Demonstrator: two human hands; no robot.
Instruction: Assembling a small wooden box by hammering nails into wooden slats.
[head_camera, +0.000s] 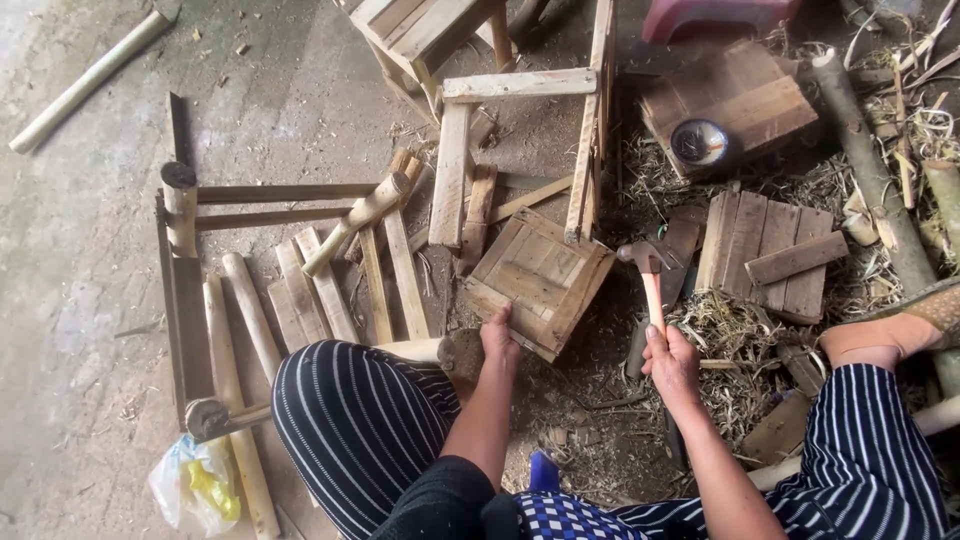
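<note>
on the littered concrete floor, between the person's spread knees in striped trousers, a small square wooden frame (540, 280) of slats lay tilted, one corner pointing toward the body. the left hand (498, 340) reached straight forward from a bare forearm, its fingers curled down over the near edge of the frame and pressed against it, closed in a steadying grip on the wood. the right hand (671, 365) was raised a little off to the right of the frame, wrist bent up, fingers wrapped fully round the lower end of a hammer (648, 275) with a pale reddish handle; the hammer stood nearly upright, its metal head just beside the frame's right corner and apart from it. behind the frame an unfinished stool skeleton (520, 140) of pale sticks stood on the ground. to the left, loose slats (340, 290) and round sticks lay side by side near a long ladder-like frame (190, 280). to the right lay a flat slatted panel (765, 255), and beyond it a dark wooden block (740, 100) bearing a small round tin (698, 141). wood shavings (730, 330) covered the ground beside the right hand, and a sandalled foot (900, 330) rested at the right edge.
</note>
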